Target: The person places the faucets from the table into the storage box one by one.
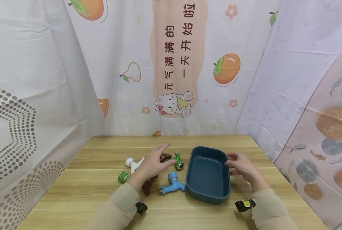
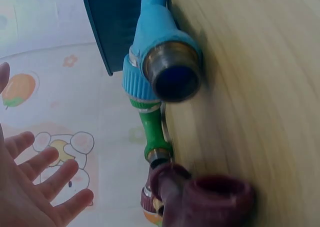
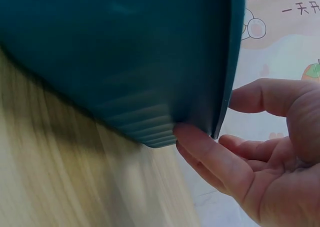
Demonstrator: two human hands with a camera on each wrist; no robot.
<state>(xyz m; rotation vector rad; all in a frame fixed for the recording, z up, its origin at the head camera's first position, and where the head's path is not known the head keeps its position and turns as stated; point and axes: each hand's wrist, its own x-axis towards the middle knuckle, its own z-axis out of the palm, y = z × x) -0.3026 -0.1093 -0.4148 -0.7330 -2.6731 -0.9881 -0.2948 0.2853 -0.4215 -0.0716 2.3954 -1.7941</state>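
Below the spread, empty left grip [image 1: 152, 163] lie taps [image 1: 150, 185]; right grip [image 1: 242, 166] pinches the bin [image 1: 209, 177]

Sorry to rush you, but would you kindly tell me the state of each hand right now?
Left hand: open, holding nothing.
Right hand: closed, gripping the dark blue container at its rim.

Looked like a makeshift curtained booth, of unclear wider setting: backed by a white fabric curtain printed with orange fruit and dark-red Chinese characters [image 1: 125, 38], flanked by grey-dotted white cloth [image 1: 24, 80] and orange-and-grey-patterned pinkish cloth [image 1: 331, 127], fitted with a pale wood-grain tabletop [image 1: 73, 191].
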